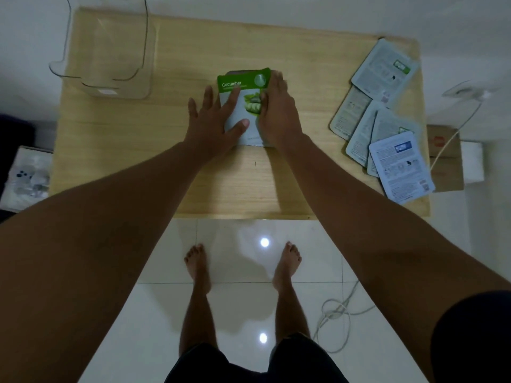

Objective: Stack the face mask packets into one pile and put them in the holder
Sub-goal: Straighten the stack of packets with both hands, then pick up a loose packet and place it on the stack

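Note:
A small pile of face mask packets lies at the table's middle, topped by a green and white cucumber packet. My left hand rests flat on its left side, fingers spread, thumb across the packet's lower part. My right hand presses on the pile's right edge, fingers closed along it. Several loose packets lie face down, overlapping, at the table's right side; the nearest one has a blue label. The clear acrylic holder stands at the table's far left corner.
The wooden table stands on a white tiled floor. A cardboard box and a white cable sit just past the right edge. A bag with white items lies to the left. My bare feet stand below the front edge.

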`<state>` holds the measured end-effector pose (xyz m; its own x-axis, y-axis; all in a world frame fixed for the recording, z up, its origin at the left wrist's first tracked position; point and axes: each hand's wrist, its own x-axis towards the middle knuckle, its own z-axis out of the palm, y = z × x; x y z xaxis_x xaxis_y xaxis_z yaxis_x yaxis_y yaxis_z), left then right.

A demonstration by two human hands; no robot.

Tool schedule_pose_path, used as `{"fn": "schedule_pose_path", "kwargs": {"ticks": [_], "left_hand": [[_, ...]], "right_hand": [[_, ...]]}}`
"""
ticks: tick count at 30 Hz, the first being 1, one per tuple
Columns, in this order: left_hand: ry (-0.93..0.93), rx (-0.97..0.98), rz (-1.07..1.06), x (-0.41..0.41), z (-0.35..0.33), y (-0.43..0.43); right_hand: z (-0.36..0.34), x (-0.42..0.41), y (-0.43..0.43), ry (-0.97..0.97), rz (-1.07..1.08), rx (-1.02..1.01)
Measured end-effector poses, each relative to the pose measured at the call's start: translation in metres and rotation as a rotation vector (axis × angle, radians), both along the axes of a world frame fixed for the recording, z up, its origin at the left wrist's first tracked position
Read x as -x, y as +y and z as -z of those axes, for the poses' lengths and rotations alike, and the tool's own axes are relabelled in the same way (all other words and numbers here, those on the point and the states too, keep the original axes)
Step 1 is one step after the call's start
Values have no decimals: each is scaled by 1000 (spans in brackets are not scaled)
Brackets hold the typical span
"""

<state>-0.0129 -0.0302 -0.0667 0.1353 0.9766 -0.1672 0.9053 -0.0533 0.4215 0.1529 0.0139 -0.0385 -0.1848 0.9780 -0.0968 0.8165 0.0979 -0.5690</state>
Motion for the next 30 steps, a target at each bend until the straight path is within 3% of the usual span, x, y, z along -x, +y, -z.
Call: {"fn": "schedule_pose_path", "kwargs": {"ticks": [6,11,14,20,26,30], "left_hand": [[20,39,-8,-3,-5,3],[71,50,-16,-9,-8,5],[78,31,-26,-10,-6,4],[53,16,-30,-7,-2,3],[44,1,-34,-9,-2,1],[43,-3,-35,-7,-2,0]], "right_hand": [[-13,-35,7,-8,64,-64],[-16,-101,47,-375,199,-29],[-10,-127,59,-482,297,78],[-2,-142,70,-441,393,171],[-1,-139,59,-497,346,69],[-6,-142,53,-359,343,-103]]}}
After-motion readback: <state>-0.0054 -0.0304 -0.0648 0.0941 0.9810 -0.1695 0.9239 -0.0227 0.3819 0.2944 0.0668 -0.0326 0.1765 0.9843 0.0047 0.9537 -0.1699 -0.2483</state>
